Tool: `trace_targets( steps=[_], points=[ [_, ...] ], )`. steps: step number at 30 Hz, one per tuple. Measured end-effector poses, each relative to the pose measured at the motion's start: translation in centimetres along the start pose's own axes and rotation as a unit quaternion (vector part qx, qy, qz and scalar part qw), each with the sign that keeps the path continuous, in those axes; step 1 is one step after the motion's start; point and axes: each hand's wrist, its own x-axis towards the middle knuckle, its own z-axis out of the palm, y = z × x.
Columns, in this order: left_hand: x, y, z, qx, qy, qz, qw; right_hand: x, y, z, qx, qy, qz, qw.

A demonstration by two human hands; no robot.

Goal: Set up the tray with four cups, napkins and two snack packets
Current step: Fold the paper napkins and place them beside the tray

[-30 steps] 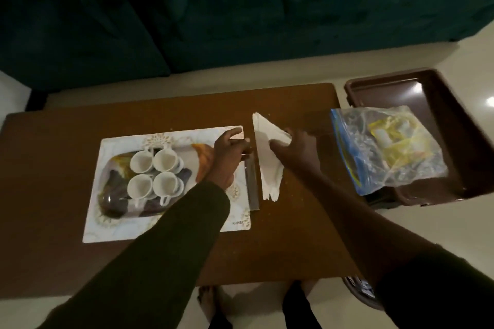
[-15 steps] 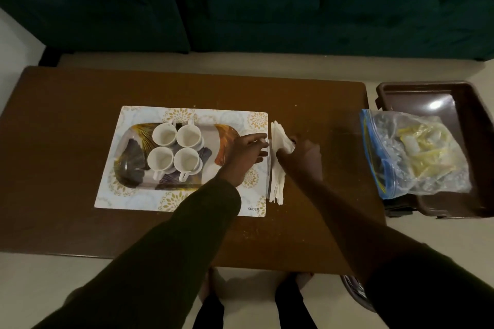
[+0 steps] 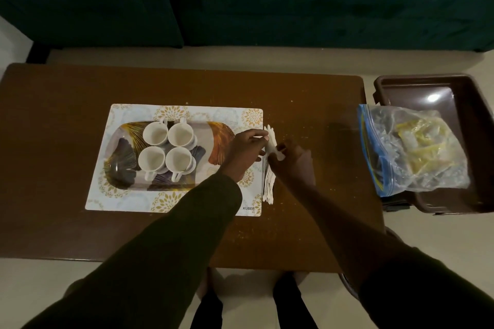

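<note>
A patterned oval tray [image 3: 121, 165] lies on a white floral placemat [image 3: 128, 196] on the brown table [image 3: 66, 232]. Several white cups [image 3: 168, 149] stand together on the tray's left half. A stack of white napkins [image 3: 268, 184] stands on edge at the mat's right border. My left hand [image 3: 244, 152] pinches the stack's far end from the left. My right hand [image 3: 292, 163] grips it from the right. A clear zip bag of yellow snack packets [image 3: 417, 152] rests in a brown bin to the right.
The brown plastic bin [image 3: 470, 120] sits just off the table's right edge. A dark green sofa [image 3: 240, 0] runs along the far side. My feet show below the table's near edge. Crumbs speckle the tabletop.
The napkins went from lying fanned flat on the table to standing gathered on edge between both hands. The camera view shifted so the table sits lower and more centred.
</note>
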Motion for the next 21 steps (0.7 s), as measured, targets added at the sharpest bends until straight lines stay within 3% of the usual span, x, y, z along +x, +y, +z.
trace_targets(
  steps=[12, 21],
  points=[
    [0.9, 2.4, 1.3, 0.036, 0.069, 0.045, 0.996, 1.0, 0.6, -2.5, 0.012, 0.024, 0.018, 0.999],
    [2.2, 4.2, 7.6, 0.094, 0.093, 0.089, 0.987, 1.8, 4.8, -8.1, 0.016, 0.069, 0.049, 0.996]
  ],
)
